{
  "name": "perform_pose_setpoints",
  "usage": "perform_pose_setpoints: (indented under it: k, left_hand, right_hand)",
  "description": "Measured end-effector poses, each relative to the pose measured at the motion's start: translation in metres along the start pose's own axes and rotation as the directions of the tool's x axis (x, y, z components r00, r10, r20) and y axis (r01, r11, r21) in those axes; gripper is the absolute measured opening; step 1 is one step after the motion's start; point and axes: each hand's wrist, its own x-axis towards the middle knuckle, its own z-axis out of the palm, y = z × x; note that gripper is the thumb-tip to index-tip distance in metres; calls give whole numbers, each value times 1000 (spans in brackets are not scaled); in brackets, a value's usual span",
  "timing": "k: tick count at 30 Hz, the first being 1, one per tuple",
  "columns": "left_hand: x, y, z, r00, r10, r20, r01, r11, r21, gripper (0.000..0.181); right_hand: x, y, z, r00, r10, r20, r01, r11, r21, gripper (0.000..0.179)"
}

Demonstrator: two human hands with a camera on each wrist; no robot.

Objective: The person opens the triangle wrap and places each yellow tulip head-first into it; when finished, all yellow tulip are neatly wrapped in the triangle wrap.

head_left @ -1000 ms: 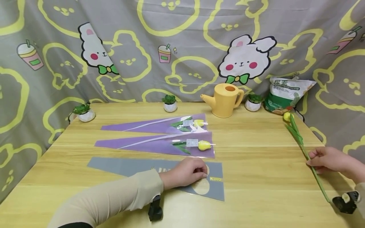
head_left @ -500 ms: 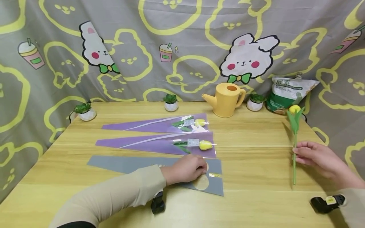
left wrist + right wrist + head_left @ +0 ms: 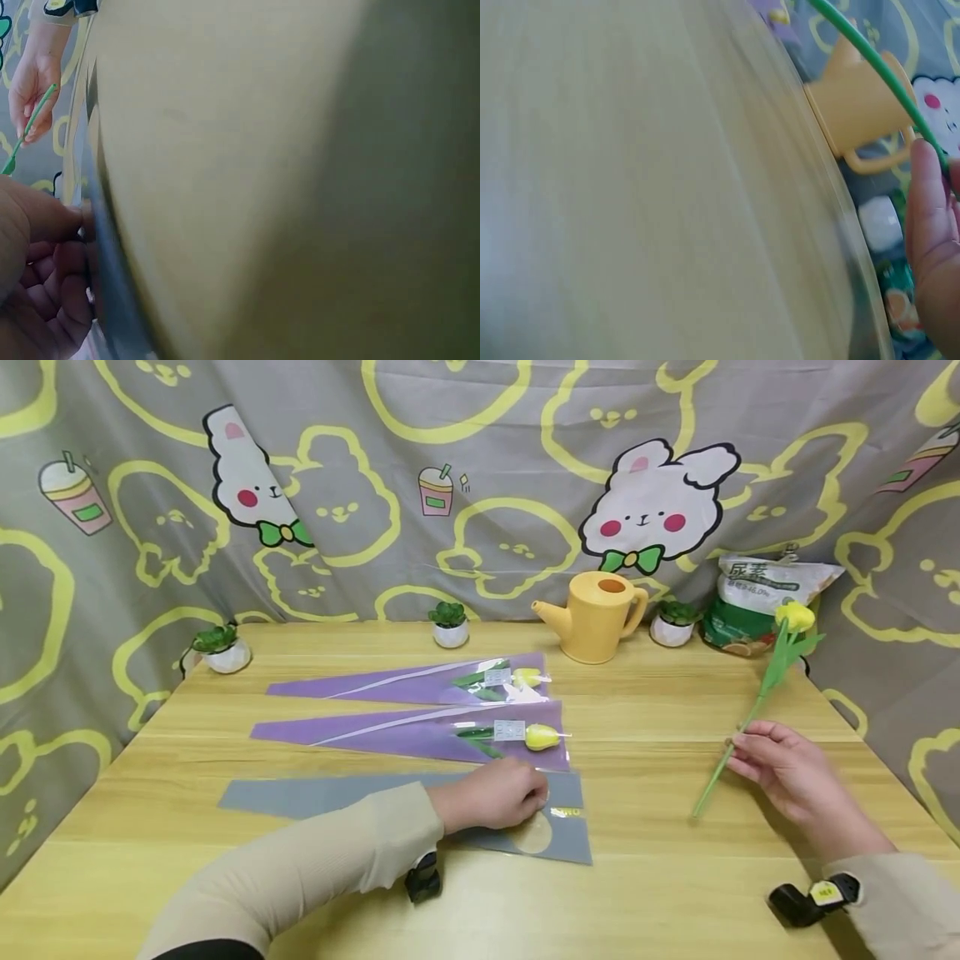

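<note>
My right hand (image 3: 783,772) pinches the green stem of a yellow artificial tulip (image 3: 793,617), held tilted above the right side of the table, bloom up. In the right wrist view, the stem (image 3: 877,64) runs up and left from my fingertips. My left hand (image 3: 491,795) is over the wide end of a flat blue-grey flower sleeve (image 3: 300,793) with round see-through windows. The left wrist view shows thumb and fingers (image 3: 56,270) pinching the sleeve's edge. Two purple sleeves (image 3: 360,727), each with a yellow tulip (image 3: 542,737) inside, lie behind it.
Along the back edge of the wooden table (image 3: 637,893) stand a yellow watering can (image 3: 588,622), several small potted succulents (image 3: 450,631) and a green-and-white bag (image 3: 738,618). A patterned curtain (image 3: 495,435) hangs behind.
My right hand has lifted the tulip off the table and brought it leftward, its stem swinging to a tilt. My left hand stays at the blue-grey sleeve, whose near corner has shifted slightly up in view.
</note>
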Motion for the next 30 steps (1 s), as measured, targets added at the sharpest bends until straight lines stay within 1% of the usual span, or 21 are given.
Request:
perform_pose_setpoints:
  k: [4,10,15,18,26,30]
  left_hand:
    - [3,-2,-1,999,16,33,-16,1000,7,17]
    - [4,-1,0,996,-16,85,12,999,40,19]
    - [4,2,1,996,-35,88,28,996,80,15]
    - [5,2,0,996,-35,85,27,995,93,14]
    - [8,-1,-2,996,-11,94,4,997,76,15]
    - [8,-2,0,995,-8,103,1,998,61,15]
  right_hand:
    - [6,11,14,1000,-21,-17,22,999,45,27]
    - [13,26,31,998,-21,-53,25,997,75,23]
    - [18,33,41,996,-9,-87,16,997,75,20]
    - [22,37,46,995,-3,-97,9,998,67,20]
    - [27,43,57,998,-16,-68,22,996,89,21]
    - [28,46,59,997,-11,-70,17,996,83,19]
